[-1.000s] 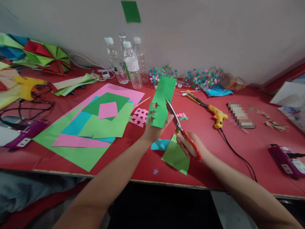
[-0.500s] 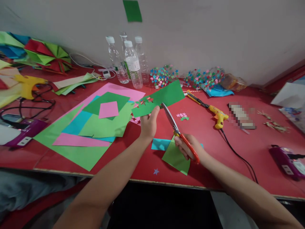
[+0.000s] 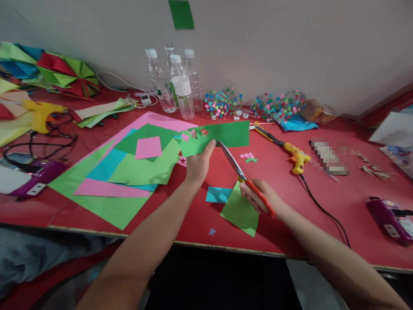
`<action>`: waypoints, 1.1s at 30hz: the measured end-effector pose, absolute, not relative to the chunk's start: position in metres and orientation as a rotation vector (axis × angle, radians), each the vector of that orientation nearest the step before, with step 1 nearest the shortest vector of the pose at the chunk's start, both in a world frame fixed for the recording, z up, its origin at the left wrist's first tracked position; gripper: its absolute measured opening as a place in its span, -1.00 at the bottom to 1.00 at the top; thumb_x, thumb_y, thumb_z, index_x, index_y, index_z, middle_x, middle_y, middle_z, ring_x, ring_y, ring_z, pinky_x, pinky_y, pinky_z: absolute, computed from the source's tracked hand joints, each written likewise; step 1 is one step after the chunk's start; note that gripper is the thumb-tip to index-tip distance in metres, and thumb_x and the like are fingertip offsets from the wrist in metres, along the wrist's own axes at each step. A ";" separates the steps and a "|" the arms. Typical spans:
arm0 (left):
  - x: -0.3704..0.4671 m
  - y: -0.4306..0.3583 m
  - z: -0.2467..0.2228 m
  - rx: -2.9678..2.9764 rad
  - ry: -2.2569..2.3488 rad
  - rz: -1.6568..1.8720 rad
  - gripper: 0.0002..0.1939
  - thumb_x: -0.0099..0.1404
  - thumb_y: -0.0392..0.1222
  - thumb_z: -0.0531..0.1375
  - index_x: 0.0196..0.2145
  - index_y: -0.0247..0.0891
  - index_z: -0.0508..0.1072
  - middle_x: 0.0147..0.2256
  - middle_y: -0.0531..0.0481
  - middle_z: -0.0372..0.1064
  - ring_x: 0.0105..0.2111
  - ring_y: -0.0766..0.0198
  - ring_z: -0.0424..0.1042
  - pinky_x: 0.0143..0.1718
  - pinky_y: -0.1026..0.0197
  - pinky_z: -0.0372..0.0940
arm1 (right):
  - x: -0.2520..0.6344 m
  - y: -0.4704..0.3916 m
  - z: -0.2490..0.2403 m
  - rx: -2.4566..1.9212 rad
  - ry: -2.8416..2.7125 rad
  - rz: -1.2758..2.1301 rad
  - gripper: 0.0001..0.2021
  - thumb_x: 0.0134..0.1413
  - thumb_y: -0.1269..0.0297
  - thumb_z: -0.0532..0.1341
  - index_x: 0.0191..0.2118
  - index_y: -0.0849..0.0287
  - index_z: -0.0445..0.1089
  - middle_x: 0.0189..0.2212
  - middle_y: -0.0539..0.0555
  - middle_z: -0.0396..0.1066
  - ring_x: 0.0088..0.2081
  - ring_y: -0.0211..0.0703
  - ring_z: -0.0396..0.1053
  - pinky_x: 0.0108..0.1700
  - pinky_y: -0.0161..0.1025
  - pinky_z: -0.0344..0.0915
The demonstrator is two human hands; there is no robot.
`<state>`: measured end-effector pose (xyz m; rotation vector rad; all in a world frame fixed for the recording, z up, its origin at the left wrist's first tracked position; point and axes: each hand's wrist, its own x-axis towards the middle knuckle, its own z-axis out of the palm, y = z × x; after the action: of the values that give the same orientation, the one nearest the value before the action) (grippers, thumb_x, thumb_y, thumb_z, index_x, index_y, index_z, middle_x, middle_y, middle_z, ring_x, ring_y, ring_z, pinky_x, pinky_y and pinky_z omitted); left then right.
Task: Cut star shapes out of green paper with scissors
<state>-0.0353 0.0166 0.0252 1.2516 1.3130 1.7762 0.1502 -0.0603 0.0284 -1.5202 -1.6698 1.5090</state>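
A long strip of dark green paper (image 3: 234,132) with star-shaped holes at its left part is pinched in my left hand (image 3: 198,165), the thumb on top. In my right hand (image 3: 266,196) I hold red-handled scissors (image 3: 232,160), their blades pointing up and left with the tips at the strip's lower edge. The blades look closed or nearly so. Below the scissors lie a light green paper piece (image 3: 238,213) and a small blue paper piece (image 3: 217,195). Small pink and green paper pieces (image 3: 248,157) lie right of the blades.
Layered coloured sheets (image 3: 106,211) cover the table's left. Several plastic bottles (image 3: 183,97) stand by the wall, beside bags of star confetti (image 3: 222,103). A yellow glue gun (image 3: 298,159) with its cord, a box cutter (image 3: 263,132) and purple power strips (image 3: 389,219) lie around.
The green strip's right end has swung down, so the strip lies more level. My right hand with the scissors has moved slightly right.
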 end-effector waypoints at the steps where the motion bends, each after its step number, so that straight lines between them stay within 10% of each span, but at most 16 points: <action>1: -0.036 0.017 0.027 1.295 1.306 1.770 -0.86 0.13 -0.10 0.28 -0.36 -0.19 0.55 -0.22 0.02 0.58 -0.05 0.15 0.48 0.25 0.06 0.13 | 0.152 -0.059 0.030 -1.533 -1.682 1.494 -0.51 0.03 -0.25 0.13 -0.48 0.15 0.20 -0.81 -0.18 0.06 -0.79 -0.39 0.05 -0.69 -0.39 0.04; 33: -0.047 0.019 0.036 1.206 1.169 1.473 -0.85 -0.05 -0.10 0.37 -0.52 -0.20 0.55 -0.38 -0.03 0.58 -0.10 0.02 0.51 0.12 -0.02 0.29 | 0.169 -0.052 0.039 -1.371 -1.806 1.602 -0.44 0.07 -0.32 0.06 -0.40 0.19 0.24 -0.80 -0.18 0.06 -0.75 -0.38 0.03 -0.64 -0.36 0.09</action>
<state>-0.0474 0.0192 0.0357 1.2063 1.1685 1.4728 0.1686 -0.0518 0.0386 -1.3706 -1.8056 1.6024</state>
